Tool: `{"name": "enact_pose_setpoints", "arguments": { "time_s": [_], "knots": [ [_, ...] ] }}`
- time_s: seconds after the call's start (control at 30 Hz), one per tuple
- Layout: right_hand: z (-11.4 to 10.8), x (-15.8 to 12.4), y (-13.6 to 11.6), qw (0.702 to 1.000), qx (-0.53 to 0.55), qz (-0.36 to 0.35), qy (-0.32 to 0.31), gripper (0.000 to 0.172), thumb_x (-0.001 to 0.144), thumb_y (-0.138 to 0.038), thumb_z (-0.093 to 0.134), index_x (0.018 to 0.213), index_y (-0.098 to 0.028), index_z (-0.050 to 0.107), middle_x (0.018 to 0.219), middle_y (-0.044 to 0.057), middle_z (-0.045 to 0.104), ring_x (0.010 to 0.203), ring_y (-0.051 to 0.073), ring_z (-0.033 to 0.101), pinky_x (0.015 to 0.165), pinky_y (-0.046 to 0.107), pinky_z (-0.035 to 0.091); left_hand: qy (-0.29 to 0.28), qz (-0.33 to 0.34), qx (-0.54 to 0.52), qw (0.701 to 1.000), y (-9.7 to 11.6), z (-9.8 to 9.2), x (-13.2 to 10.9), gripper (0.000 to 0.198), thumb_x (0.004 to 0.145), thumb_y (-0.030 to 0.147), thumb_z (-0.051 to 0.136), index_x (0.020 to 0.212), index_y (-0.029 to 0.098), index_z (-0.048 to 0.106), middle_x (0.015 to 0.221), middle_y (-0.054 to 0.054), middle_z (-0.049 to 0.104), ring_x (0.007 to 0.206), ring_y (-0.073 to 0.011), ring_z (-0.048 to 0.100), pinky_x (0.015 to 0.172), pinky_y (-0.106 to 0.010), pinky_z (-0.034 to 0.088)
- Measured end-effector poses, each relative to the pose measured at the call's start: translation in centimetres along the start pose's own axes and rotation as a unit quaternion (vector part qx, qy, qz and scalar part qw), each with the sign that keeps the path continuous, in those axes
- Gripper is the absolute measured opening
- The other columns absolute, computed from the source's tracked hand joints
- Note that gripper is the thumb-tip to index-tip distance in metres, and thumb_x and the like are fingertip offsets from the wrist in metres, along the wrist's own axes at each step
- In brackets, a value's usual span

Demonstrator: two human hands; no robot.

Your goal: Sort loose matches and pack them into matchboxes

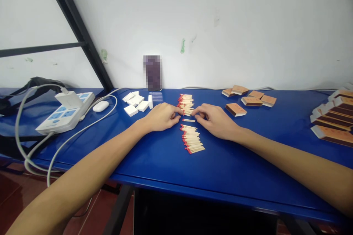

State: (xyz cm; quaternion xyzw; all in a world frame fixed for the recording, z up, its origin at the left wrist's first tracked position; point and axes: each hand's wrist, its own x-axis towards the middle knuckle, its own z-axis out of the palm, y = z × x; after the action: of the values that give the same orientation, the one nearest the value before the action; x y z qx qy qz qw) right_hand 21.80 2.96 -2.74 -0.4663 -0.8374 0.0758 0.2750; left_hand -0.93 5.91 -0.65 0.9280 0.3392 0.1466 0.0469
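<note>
On the blue table, wooden matches with red heads lie in two groups, a far pile point(187, 103) and a nearer fanned row point(192, 138). A single match point(189, 120) lies between the groups. My left hand point(164, 116) rests at the red-head side of the far pile, its index fingertip at the match heads. Opposite it, my right hand point(216, 119) has its index fingertip at the plain stick ends. In both hands thumb and index are slightly apart and the other fingers are curled. I see no match held between the fingers of either hand.
Small white boxes point(135, 100) lie left of my hands, near a phone point(153, 73) against the wall. A power strip point(66, 114), cables and a white earbud case point(100, 106) are farther left. Matchboxes point(235, 109) lie on the right, with stacked ones point(335, 112) at the far right.
</note>
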Motion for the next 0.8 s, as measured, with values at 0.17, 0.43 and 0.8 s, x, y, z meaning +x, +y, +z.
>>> {"name": "enact_pose_setpoints", "arguments": {
  "time_s": [0.17,0.43,0.8],
  "knots": [
    [-0.01,-0.01,-0.10,1.000,0.000,0.008,0.002,0.021,0.089,-0.022,0.049,0.094,-0.018,0.069,0.069,0.001,0.053,0.065,0.015,0.049,0.062,0.028,0.036,-0.001,-0.008,-0.001,1.000,-0.04,0.13,0.14,0.027,0.087,0.022,0.052,0.106,0.019,0.071,0.056,0.004,0.057,0.052,-0.0110,0.048,0.057,-0.024,0.033],
    [-0.01,-0.08,-0.03,1.000,0.001,0.012,-0.001,0.019,0.087,-0.021,0.050,0.091,-0.018,0.069,0.072,0.001,0.055,0.066,0.016,0.050,0.063,0.029,0.037,-0.010,-0.020,-0.015,1.000,0.06,0.08,0.19,0.023,0.087,0.022,0.053,0.099,0.018,0.072,0.053,0.005,0.054,0.049,-0.0106,0.045,0.057,-0.024,0.032],
    [-0.05,0.02,-0.20,1.000,-0.017,0.018,-0.010,0.026,0.088,-0.020,0.050,0.099,-0.017,0.074,0.070,0.001,0.056,0.067,0.015,0.052,0.063,0.028,0.037,0.019,-0.011,-0.038,0.999,-0.03,0.33,0.22,0.017,0.085,0.021,0.055,0.088,0.018,0.071,0.061,0.003,0.054,0.056,-0.0100,0.048,0.060,-0.024,0.036]
  ]
}}
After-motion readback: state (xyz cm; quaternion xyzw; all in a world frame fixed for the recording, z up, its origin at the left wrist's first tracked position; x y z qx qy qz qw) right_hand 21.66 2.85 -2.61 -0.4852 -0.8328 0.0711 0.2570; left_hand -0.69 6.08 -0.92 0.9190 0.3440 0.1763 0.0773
